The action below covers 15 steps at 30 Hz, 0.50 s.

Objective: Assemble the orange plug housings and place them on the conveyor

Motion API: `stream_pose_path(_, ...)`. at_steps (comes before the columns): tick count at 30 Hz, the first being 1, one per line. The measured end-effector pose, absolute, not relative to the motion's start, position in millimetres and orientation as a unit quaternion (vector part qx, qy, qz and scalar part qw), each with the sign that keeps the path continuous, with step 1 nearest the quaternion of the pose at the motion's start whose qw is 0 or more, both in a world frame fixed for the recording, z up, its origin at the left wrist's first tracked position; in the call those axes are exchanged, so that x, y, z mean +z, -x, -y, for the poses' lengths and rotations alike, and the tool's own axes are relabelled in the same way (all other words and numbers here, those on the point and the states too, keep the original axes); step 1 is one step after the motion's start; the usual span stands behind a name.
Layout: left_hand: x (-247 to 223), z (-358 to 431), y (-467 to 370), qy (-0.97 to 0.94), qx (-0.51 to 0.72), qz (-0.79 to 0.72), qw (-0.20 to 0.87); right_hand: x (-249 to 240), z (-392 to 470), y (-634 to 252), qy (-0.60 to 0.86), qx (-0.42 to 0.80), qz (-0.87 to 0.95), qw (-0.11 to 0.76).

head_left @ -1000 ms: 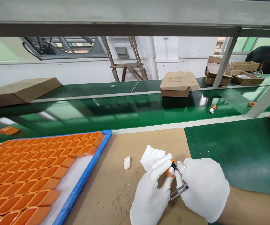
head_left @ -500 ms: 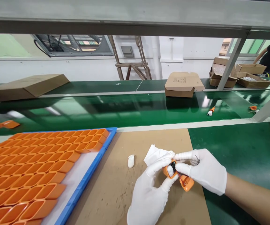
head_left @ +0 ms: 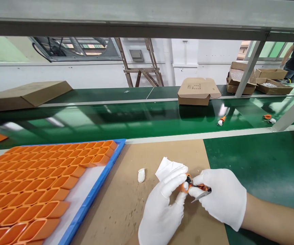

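A smooth green counter (head_left: pixel 251 163) is spreading under the work, a glossy belt (head_left: pixel 136 119) running behind it. A tray with a wrinkled blue rim (head_left: pixel 96 184) is holding rows of diamond-shaped, shiny orange sleeves (head_left: pixel 47 195). Beside it, a flat brown sheet (head_left: pixel 121 207), flecked with dark marks, is lying under the hands. The right hand (head_left: pixel 221 194) and left hand (head_left: pixel 159 207) are both wearing soft white gloves. Folded white paper (head_left: pixel 164 168) is lying just beyond the left fingers. Those fingers are pinching a small orange housing (head_left: pixel 183 189), its dark opening facing the right fingertips, which are closing narrowly beside it and gripping a slim, pointed metal tool (head_left: pixel 200 195). A rounded white scrap (head_left: pixel 141 175) is resting left of the paper.
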<state>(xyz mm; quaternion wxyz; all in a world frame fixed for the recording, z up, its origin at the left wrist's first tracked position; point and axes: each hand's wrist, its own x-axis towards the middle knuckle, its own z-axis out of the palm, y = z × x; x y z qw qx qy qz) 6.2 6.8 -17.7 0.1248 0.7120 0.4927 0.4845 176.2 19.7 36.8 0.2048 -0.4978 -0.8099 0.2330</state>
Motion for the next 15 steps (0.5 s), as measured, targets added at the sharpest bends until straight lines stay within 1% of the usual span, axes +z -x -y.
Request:
stream_pose_path(2,-16,-9,-6,-0.703,0.476,-0.51,0.139,42,-21,-181,0.51,0.186,0.817,0.193)
stream_pose_path(4,-14,-12,-1,-0.647,0.498,-0.545,0.194,46,-24,-185,0.528,0.229,0.783,0.236)
stream_pose_path(6,-9,-16,7,-0.586,0.524,-0.535,0.31,49,-29,-187,0.544,0.342,0.708,0.292)
stream_pose_path(8,-1,-20,14,-0.564,0.522,-0.467,0.437,49,-34,-186,0.542,0.468,0.615,0.331)
stream_pose_path(9,3,-21,17,-0.568,0.509,-0.428,0.484,48,-36,-186,0.531,0.521,0.577,0.338)
stream_pose_path(11,12,-21,20,-0.583,0.482,-0.371,0.538,45,-39,-184,0.497,0.599,0.532,0.333)
stream_pose_path(13,19,-20,19,-0.586,0.463,-0.354,0.564,40,-39,-182,0.48,0.612,0.551,0.301)
stream_pose_path(15,24,-18,16,-0.568,0.461,-0.36,0.579,36,-38,-181,0.516,0.526,0.614,0.283)
